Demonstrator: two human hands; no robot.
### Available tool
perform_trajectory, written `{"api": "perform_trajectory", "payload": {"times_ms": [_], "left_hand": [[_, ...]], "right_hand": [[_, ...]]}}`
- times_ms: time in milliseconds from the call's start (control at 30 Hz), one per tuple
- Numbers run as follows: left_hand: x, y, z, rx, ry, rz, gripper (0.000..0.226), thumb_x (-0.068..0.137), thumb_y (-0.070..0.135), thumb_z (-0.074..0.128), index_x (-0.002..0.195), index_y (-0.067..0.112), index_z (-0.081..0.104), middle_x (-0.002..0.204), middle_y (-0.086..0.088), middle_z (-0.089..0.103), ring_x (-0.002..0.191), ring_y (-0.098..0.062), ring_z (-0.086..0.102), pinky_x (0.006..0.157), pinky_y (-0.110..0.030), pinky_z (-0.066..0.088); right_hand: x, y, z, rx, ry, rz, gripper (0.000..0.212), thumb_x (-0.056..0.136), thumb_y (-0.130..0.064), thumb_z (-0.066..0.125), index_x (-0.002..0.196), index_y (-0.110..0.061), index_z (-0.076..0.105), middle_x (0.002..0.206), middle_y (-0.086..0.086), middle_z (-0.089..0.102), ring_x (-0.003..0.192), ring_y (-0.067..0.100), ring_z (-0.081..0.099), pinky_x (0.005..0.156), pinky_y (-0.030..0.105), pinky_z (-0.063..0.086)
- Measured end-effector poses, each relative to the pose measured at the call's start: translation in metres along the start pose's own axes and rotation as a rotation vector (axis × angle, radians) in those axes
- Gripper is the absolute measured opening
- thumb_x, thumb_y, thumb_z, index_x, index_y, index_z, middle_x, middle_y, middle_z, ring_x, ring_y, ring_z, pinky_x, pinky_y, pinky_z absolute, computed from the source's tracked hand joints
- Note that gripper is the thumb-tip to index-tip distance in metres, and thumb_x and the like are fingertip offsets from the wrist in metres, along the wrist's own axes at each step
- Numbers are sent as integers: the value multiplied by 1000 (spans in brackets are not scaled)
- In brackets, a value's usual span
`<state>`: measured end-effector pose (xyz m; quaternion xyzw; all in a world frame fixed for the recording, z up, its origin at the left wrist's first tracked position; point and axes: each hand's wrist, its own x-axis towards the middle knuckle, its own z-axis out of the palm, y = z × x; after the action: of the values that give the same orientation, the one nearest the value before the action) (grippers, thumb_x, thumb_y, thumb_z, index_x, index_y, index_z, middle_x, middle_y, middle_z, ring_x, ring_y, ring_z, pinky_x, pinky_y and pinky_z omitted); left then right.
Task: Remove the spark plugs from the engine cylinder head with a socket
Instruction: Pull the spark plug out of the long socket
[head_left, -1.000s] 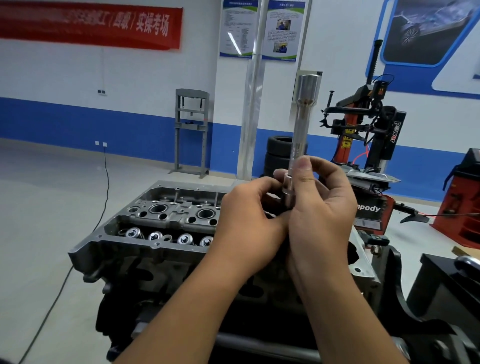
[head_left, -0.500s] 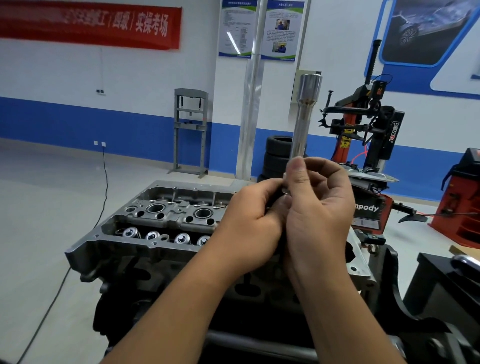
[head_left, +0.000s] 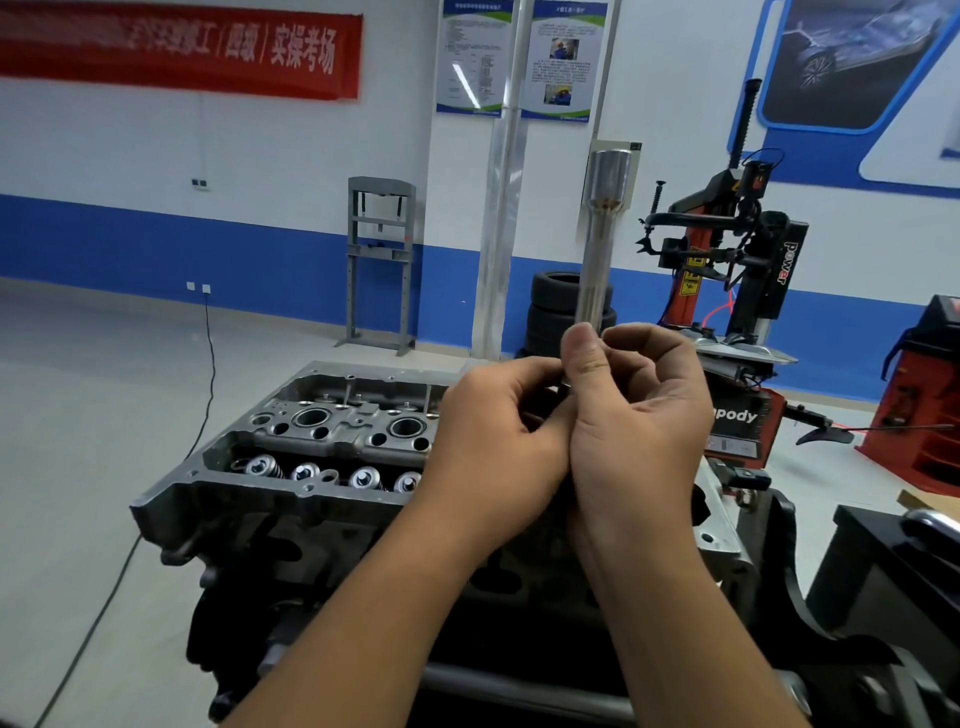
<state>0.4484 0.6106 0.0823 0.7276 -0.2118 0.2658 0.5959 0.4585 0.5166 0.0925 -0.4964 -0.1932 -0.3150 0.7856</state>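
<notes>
- The long silver steel spark plug socket (head_left: 597, 244) stands upright in your hands, wide end up, above the right part of the engine.
- Your right hand (head_left: 639, 421) grips its lower end, thumb and curled fingers (head_left: 582, 353) closed round the shaft.
- Your left hand (head_left: 498, 436) presses against the right, fingers curled at the socket's base; what they pinch is hidden.
- The grey aluminium engine cylinder head (head_left: 311, 457) sits below and left, its round plug wells exposed.
- Beyond stand stacked black tyres (head_left: 550, 306), a red-and-black tyre changer (head_left: 737, 260) and a grey steel press frame (head_left: 382, 260) by the blue-and-white wall.
</notes>
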Motion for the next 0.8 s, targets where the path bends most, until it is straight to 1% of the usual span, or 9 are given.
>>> {"api": "perform_trajectory", "payload": {"times_ms": [100, 167, 300, 367, 433, 533, 633, 733, 800], "left_hand": [[0, 3, -2, -87, -51, -16, 22, 109, 18, 57, 115, 25, 77, 101, 5, 81, 97, -9, 76, 83, -27, 62], [1, 2, -3, -84, -29, -27, 19, 108, 18, 60, 114, 22, 77, 100, 4, 80, 96, -9, 76, 81, -26, 61], [1, 0, -2, -62, 10, -42, 9, 101, 20, 70, 107, 26, 74, 95, 4, 80, 89, -11, 77, 77, -32, 65], [1, 0, -2, -33, 34, -35, 10, 97, 20, 74, 105, 27, 74, 92, 7, 79, 86, -9, 77, 75, -32, 66], [0, 0, -2, -40, 22, -25, 11, 98, 20, 74, 106, 27, 74, 95, 8, 79, 89, -8, 77, 78, -31, 66], [1, 1, -4, -130, -46, -27, 16, 105, 16, 64, 112, 21, 76, 101, 2, 80, 97, -11, 77, 86, -33, 64], [1, 2, -4, -121, -53, -40, 17, 106, 15, 62, 110, 19, 78, 99, 1, 80, 95, -12, 76, 84, -28, 63], [1, 0, -1, -45, 8, -43, 8, 98, 20, 74, 103, 26, 75, 94, 6, 79, 89, -9, 76, 80, -31, 65], [1, -3, 1, 9, 73, -32, 11, 93, 20, 80, 101, 24, 75, 91, 8, 79, 85, -8, 76, 78, -33, 65]], "right_hand": [[-1, 1, 1, 20, -29, -4, 12, 97, -20, 70, 98, -22, 59, 90, 8, 77, 88, 18, 76, 77, 29, 59], [-2, 1, 2, 68, -53, 28, 6, 101, -19, 62, 100, -22, 57, 93, 12, 78, 96, 22, 77, 85, 37, 61], [-1, -1, 3, 59, -38, 35, 18, 88, -30, 75, 98, -28, 61, 89, 5, 76, 90, 24, 76, 83, 48, 63], [-1, -3, 3, 34, -13, 19, 22, 79, -31, 83, 89, -34, 64, 82, -1, 70, 80, 24, 74, 73, 46, 64], [-1, -2, 2, 35, -12, 1, 21, 82, -28, 82, 89, -32, 63, 81, 0, 72, 76, 21, 75, 69, 37, 62], [-1, 0, 0, 79, -56, 32, 13, 96, -26, 69, 99, -21, 58, 91, 11, 78, 90, 24, 77, 77, 33, 61], [1, 0, 1, 190, -40, 111, 11, 99, -27, 64, 98, -18, 59, 94, 17, 76, 91, 27, 77, 78, 38, 62], [1, -2, 2, 140, -24, 81, 30, 80, -40, 81, 92, -21, 62, 83, 2, 74, 80, 17, 74, 74, 36, 62], [1, -2, 1, 75, -19, 25, 25, 79, -33, 85, 87, -23, 63, 76, -4, 69, 73, 12, 70, 69, 29, 59]]}}
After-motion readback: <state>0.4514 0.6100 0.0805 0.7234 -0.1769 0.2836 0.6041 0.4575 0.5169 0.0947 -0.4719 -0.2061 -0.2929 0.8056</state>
